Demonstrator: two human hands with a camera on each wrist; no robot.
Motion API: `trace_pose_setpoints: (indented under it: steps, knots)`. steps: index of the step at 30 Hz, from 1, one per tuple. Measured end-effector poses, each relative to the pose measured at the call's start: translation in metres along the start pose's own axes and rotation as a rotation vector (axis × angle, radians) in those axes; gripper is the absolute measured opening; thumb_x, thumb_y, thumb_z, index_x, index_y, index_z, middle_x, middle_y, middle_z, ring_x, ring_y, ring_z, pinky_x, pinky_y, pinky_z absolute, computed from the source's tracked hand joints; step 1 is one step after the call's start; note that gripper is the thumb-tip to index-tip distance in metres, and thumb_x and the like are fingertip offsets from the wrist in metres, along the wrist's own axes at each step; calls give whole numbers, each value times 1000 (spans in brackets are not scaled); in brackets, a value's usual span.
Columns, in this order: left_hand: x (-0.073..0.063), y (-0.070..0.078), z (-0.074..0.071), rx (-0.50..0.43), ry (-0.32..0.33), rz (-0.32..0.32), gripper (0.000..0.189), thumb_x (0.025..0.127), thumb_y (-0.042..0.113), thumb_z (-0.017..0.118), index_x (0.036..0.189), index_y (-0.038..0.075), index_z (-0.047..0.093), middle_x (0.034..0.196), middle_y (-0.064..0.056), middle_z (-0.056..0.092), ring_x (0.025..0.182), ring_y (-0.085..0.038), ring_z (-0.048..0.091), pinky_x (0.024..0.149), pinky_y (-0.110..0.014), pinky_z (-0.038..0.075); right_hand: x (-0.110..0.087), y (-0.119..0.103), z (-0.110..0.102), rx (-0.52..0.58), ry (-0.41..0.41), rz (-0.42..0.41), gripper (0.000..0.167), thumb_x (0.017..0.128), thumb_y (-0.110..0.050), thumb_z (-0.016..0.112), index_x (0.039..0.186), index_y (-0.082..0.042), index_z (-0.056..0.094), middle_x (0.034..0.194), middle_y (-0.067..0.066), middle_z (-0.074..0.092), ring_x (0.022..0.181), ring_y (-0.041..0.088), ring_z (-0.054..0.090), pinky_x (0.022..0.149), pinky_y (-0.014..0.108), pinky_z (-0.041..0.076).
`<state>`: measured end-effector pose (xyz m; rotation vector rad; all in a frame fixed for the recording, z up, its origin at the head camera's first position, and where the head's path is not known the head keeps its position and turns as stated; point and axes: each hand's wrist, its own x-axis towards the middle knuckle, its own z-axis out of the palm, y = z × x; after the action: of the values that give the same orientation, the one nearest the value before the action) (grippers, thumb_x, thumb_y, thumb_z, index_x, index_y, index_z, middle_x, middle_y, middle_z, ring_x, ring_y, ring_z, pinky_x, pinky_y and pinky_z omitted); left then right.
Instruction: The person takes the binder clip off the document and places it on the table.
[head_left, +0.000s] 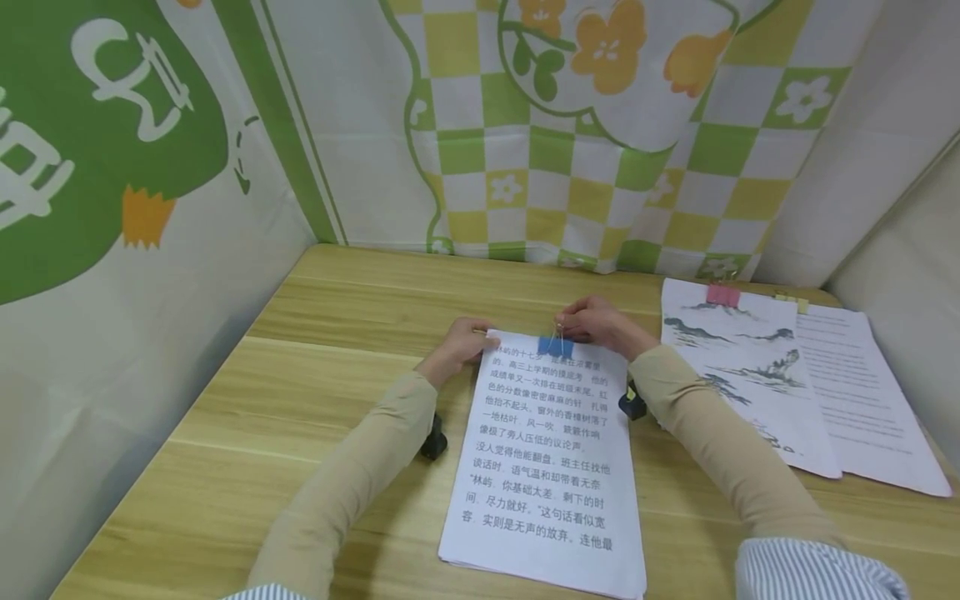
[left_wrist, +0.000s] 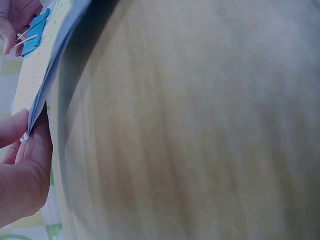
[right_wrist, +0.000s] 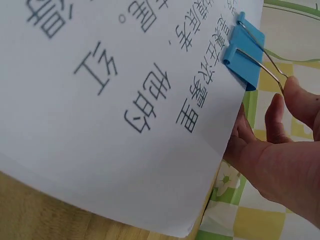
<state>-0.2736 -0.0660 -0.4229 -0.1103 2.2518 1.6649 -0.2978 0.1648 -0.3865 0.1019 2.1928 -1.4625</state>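
A stack of printed sheets (head_left: 547, 500) lies in front of me, its top edge away from me. The blue binder clip (right_wrist: 246, 55) sits on the middle of that edge, its wire handles sticking out. My left hand (head_left: 463, 342) pinches the top left corner, thumb over the sheets and fingers beneath, as the left wrist view shows. At the clip, my right hand (head_left: 603, 325) pinches the wire handle ends with thumb and forefinger. Its other fingers reach behind the paper's edge, partly hidden. In the left wrist view the sheets' corner is lifted off the wooden table (left_wrist: 175, 125).
On the right lie an ink-landscape sheet (head_left: 750, 375) with a pink binder clip (head_left: 723, 295) and a text sheet (head_left: 873, 392) with a yellow clip (head_left: 792, 302). Black wrist devices show beside the left (head_left: 433, 439) and right forearms. Printed curtains (head_left: 555, 183) hang behind the table.
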Motion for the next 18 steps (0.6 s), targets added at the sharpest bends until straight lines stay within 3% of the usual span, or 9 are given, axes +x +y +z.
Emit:
trace_pose_setpoints:
  steps: [8,12,18]
  knots:
    - [0,-3,-6,8,32,-12,32,88,2,61,120,-2,60,115,-22,63,78,-15,62,74,-25,56,5,3,-6,115,74,-106,5,96,-7,49,96,-2,50,85,-1,60,77,8,59,79,22,50]
    - [1,-5,-10,17,38,-18,33,88,3,61,120,-2,60,116,-22,63,79,-15,61,75,-24,55,5,5,-16,159,102,-152,5,97,-8,48,94,-4,48,78,-5,59,73,5,58,73,20,49]
    - [-1,-7,-21,20,47,-37,34,88,2,60,122,-3,59,118,-22,62,82,-15,60,75,-22,53,4,10,-27,84,179,-153,8,97,-11,51,94,-4,49,76,-7,57,71,3,58,74,18,50]
